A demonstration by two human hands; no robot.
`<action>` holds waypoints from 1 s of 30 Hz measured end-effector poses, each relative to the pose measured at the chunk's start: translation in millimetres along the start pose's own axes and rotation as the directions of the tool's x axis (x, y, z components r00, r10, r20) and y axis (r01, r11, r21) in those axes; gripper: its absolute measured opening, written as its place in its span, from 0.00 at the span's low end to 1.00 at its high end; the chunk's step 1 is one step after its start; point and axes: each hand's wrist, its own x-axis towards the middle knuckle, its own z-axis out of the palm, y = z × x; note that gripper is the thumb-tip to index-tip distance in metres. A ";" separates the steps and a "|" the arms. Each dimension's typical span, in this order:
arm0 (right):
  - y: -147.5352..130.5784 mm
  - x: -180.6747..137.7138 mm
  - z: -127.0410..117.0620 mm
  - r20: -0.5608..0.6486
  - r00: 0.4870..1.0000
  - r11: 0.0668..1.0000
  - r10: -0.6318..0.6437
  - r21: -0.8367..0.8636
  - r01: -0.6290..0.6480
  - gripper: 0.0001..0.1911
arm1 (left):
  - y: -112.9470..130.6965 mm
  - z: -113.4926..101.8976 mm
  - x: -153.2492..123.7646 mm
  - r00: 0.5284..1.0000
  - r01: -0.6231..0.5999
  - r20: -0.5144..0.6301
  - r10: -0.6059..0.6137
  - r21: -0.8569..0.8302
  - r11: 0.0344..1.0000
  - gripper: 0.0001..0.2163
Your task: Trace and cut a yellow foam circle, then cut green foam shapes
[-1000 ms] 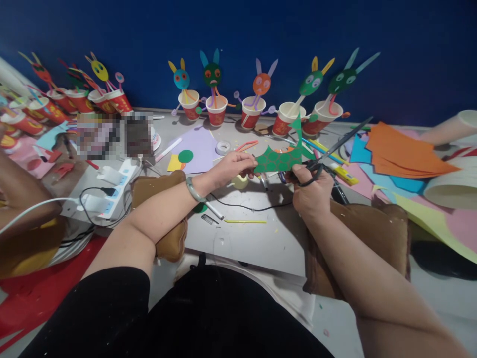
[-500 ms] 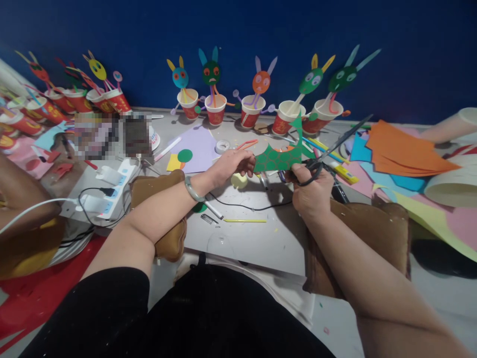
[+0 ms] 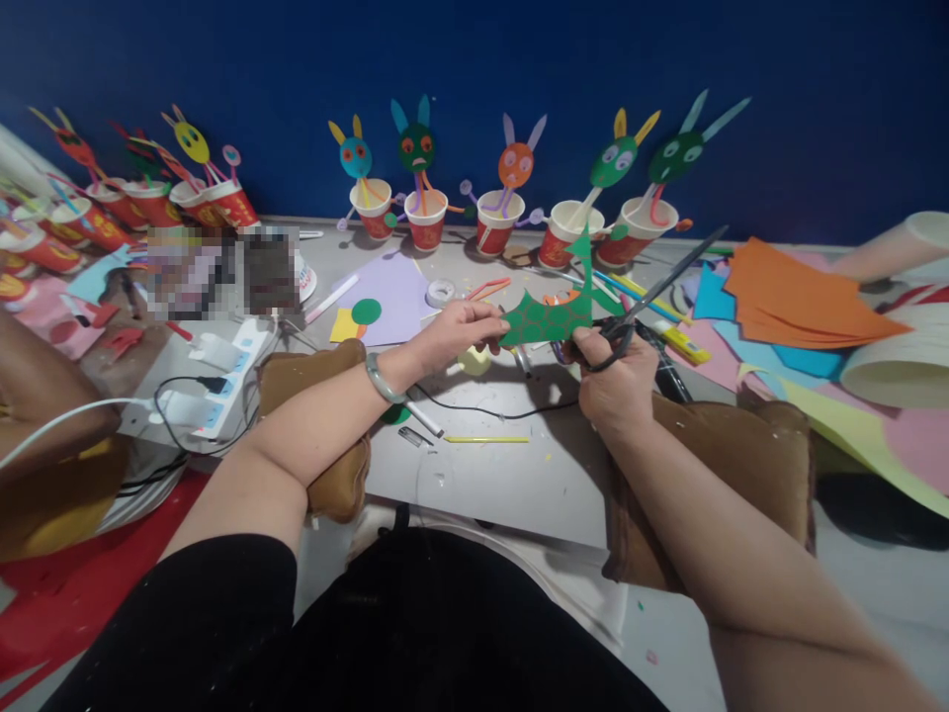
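Note:
Between my hands is a sheet of green paper [image 3: 545, 321] with drawn circles and a scalloped, cut-away upper edge. My left hand [image 3: 467, 331] pinches its left end between thumb and fingers. My right hand [image 3: 615, 381] is closed around black-handled scissors [image 3: 656, 292], whose blades point up and to the right, away from the paper. The right thumb and fingers also touch the paper's lower right corner. Below, on the table, lie a yellow pencil [image 3: 487, 439] and a white marker [image 3: 424, 419].
Paper cups with paper puppets [image 3: 498, 222] line the back by the blue wall. At right lie stacked orange sheets [image 3: 808, 302] and a rolled pale sheet. A power strip [image 3: 235, 381] with cables sits left, beside another person's arm [image 3: 59, 381]. Brown cushions [image 3: 712, 485] flank the table's front.
My left hand has moved slightly right and its fingers have closed on the green paper's left end. The right hand with the scissors has shifted slightly left.

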 end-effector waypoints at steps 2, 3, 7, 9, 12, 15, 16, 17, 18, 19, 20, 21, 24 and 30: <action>0.8 -0.2 -0.7 0.008 1.000 1.000 -0.002 0.005 0.002 0.14 | -0.9 -0.3 0.2 1.000 -0.001 -0.001 0.001 0.003 1.000 0.12; 1.4 -0.2 -1.2 0.011 1.000 1.000 -0.007 0.007 0.007 0.14 | -1.0 -0.3 0.3 1.000 -0.005 -0.001 0.005 0.002 1.000 0.12; 4.1 0.4 -3.3 0.022 1.000 1.000 -0.018 0.003 0.018 0.15 | 0.2 0.5 0.2 1.000 -0.018 -0.002 0.018 -0.001 1.000 0.13; 5.2 0.8 -4.2 0.022 1.000 1.000 -0.015 0.010 0.015 0.14 | 1.4 0.8 0.1 1.000 0.003 -0.016 -0.003 -0.002 1.000 0.12; 6.2 1.0 -5.0 0.024 1.000 1.000 -0.014 0.018 0.014 0.15 | 2.3 0.8 0.0 1.000 0.021 -0.024 -0.020 0.004 1.000 0.12; 6.6 1.1 -5.1 0.029 1.000 1.000 -0.009 0.013 0.008 0.16 | 1.7 0.1 -0.4 1.000 -0.007 -0.009 0.007 0.006 1.000 0.14; 6.7 1.1 -5.1 0.028 1.000 1.000 -0.007 0.013 0.007 0.16 | 1.4 -0.1 -0.5 1.000 -0.016 -0.003 0.016 0.005 1.000 0.14; 6.7 1.2 -5.0 0.029 1.000 1.000 -0.006 0.013 0.006 0.15 | 1.2 -0.4 -0.7 1.000 -0.020 0.000 0.020 0.004 1.000 0.14; 6.6 1.2 -4.9 0.029 1.000 1.000 -0.008 0.011 0.007 0.15 | 1.1 -0.5 -0.7 1.000 -0.020 -0.002 0.020 0.002 1.000 0.14; 6.4 1.2 -4.8 0.031 0.999 1.000 -0.009 0.006 0.009 0.15 | 1.1 -0.6 -0.8 1.000 -0.015 -0.006 0.015 0.002 1.000 0.13; 6.1 1.1 -4.6 0.032 0.999 1.000 -0.009 0.002 0.009 0.15 | 1.3 -0.7 -0.7 1.000 -0.009 -0.012 0.009 0.001 1.000 0.14; 5.8 1.0 -4.3 0.032 0.999 1.000 -0.009 -0.001 0.009 0.15 | 1.5 -0.6 -0.6 1.000 -0.002 -0.019 0.002 0.001 1.000 0.14; 4.3 0.4 -3.6 0.028 1.000 1.000 -0.004 0.001 0.004 0.15 | 2.7 0.0 0.3 0.999 0.011 -0.034 -0.011 -0.001 1.000 0.14; 4.0 -0.2 -3.5 0.018 1.000 1.000 0.006 0.010 -0.006 0.12 | 4.8 1.9 2.1 0.998 0.030 -0.051 -0.031 -0.037 0.999 0.16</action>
